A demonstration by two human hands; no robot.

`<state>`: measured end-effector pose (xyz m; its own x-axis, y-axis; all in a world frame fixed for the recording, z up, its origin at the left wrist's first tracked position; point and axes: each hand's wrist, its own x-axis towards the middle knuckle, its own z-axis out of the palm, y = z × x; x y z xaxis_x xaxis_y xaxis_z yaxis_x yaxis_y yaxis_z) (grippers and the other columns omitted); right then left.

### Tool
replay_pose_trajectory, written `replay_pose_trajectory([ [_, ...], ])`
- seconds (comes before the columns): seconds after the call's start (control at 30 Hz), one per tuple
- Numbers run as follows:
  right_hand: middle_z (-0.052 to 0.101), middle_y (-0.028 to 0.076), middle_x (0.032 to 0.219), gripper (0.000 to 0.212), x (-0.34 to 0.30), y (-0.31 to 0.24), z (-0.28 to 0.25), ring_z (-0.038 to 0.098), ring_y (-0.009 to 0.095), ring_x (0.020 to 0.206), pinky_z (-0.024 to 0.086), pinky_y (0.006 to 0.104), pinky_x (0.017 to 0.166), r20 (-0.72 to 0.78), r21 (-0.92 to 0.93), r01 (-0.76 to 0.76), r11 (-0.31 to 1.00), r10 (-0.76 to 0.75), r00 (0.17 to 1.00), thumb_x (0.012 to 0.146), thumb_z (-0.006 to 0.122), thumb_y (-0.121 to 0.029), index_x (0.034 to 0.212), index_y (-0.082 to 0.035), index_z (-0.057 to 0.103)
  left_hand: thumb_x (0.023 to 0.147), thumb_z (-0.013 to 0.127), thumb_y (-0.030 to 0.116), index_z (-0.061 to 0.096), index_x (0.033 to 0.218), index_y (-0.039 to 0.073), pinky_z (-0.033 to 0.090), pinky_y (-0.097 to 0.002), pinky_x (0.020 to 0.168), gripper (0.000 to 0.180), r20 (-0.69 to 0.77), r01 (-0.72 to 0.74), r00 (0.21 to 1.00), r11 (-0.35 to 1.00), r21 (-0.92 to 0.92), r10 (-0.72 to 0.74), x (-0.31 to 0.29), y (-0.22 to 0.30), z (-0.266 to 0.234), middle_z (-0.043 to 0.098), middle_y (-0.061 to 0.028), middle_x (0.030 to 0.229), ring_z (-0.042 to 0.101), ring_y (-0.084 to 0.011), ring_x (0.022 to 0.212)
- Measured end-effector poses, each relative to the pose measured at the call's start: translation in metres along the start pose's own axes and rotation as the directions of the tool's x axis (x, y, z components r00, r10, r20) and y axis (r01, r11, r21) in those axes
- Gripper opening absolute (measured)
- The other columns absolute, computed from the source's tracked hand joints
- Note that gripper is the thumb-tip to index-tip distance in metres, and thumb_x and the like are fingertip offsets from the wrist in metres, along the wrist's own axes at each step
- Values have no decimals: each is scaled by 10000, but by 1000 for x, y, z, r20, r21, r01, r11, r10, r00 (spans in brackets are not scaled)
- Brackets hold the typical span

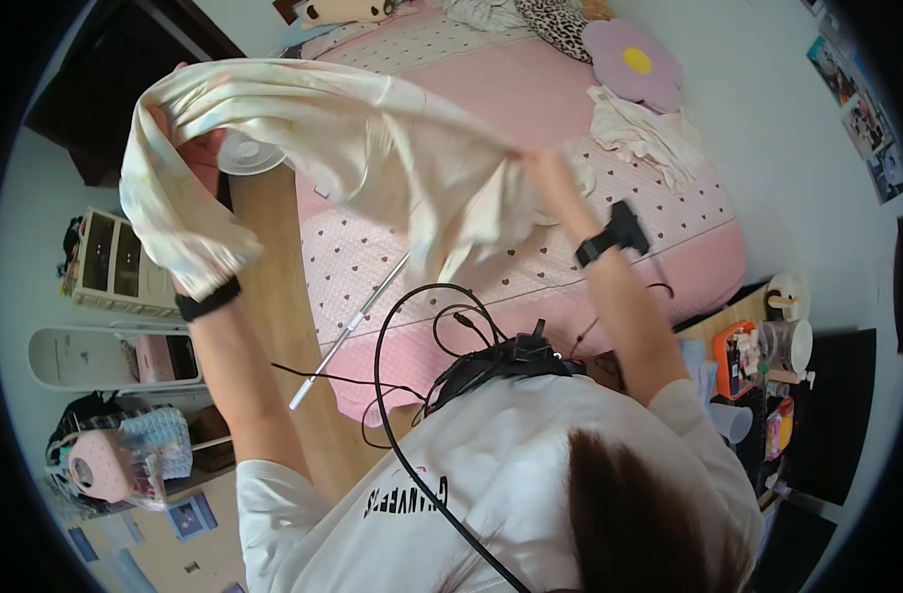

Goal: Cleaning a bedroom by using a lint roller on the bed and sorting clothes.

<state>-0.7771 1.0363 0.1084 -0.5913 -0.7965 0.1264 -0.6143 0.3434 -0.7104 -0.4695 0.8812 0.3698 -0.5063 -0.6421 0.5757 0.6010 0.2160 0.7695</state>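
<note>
A cream garment with faint pastel blotches (323,109) is stretched in the air between my hands, above the bed. My right hand (548,176), slightly blurred, is closed on its right end. At the other end, cloth drapes over my left hand (202,148) and down the forearm, where a gathered cuff lies by the black wrist strap (210,298). Only some of the left fingers show through the folds, so their grip is mostly hidden. Another black strap with a small block (611,234) is on my right wrist.
Below the garment is a bed with a pink heart-dotted cover (362,287), bearing a crumpled white cloth (649,133) and a purple flower cushion (634,64). A silver pole (350,331) leans at its edge. Black cables (380,366) loop before me. A white fan (249,153) stands beyond my left hand.
</note>
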Motion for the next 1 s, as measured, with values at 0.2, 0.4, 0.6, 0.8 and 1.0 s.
replay_pose_trajectory([
  [0.2,602,184,829,284,28,-64,-143,578,338,762,451,423,683,-502,-159,193,968,-247,829,760,452,-99,994,-61,608,864,506,210,480,1130,4,469,-351,855,337,-257,-47,963,987,156,86,-11,-3,-51,501,-142,1153,542,-216,995],
  [0.4,593,169,850,297,-48,17,-85,542,336,785,435,415,685,-409,-513,261,818,-500,763,732,463,-30,993,-63,601,873,484,250,466,1140,57,407,-336,914,330,-154,217,943,895,-390,-296,-73,-95,-95,480,-110,1179,472,-219,1079],
  [0.6,591,206,912,300,-158,138,19,574,337,788,439,398,673,853,-256,105,961,174,492,713,557,-213,982,-98,619,793,582,212,453,1131,66,455,-365,850,390,-140,694,720,694,194,-680,-258,-201,-159,513,-89,1120,499,-220,1029],
  [0.8,586,172,973,297,-187,201,64,538,333,909,417,397,798,470,-306,-179,935,312,826,719,558,-189,976,-46,603,810,554,236,444,1137,59,438,-450,834,388,-438,634,-136,262,-728,-889,-361,-220,-185,479,-160,1105,491,-304,997],
  [1.0,567,206,906,365,-123,224,77,527,346,869,412,393,785,67,-286,-192,939,219,973,668,612,-195,963,12,551,790,532,207,200,1308,32,337,-450,907,640,-698,673,-482,287,-682,-530,-346,-215,-157,151,-223,1330,371,-330,1127],
])
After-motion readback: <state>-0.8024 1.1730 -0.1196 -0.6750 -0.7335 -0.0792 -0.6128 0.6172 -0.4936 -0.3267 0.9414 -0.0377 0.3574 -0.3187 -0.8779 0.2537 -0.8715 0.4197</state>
